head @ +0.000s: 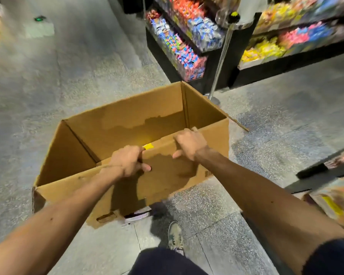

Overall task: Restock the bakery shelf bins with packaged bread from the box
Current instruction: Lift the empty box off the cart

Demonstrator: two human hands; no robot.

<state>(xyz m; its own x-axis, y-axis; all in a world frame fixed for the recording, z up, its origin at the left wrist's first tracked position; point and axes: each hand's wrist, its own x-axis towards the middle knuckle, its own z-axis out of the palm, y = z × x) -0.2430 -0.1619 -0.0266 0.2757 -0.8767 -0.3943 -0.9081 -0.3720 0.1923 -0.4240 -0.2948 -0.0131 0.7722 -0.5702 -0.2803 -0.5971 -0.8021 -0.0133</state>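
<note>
Head view: left hand (128,161), right hand (190,143) clamped on box (127,118) rim, fingertips hidden.

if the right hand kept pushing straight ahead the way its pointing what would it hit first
Probably the box's far inner wall. The right hand grips the near wall's rim of the cardboard box, fingers hooked inside, and the interior ahead looks empty, though depth is unclear.

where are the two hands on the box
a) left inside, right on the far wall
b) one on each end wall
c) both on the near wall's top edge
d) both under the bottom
c: the left hand and right hand both curl over the top edge of the near wall of the box, fingers inside, thumbs outside.
</note>
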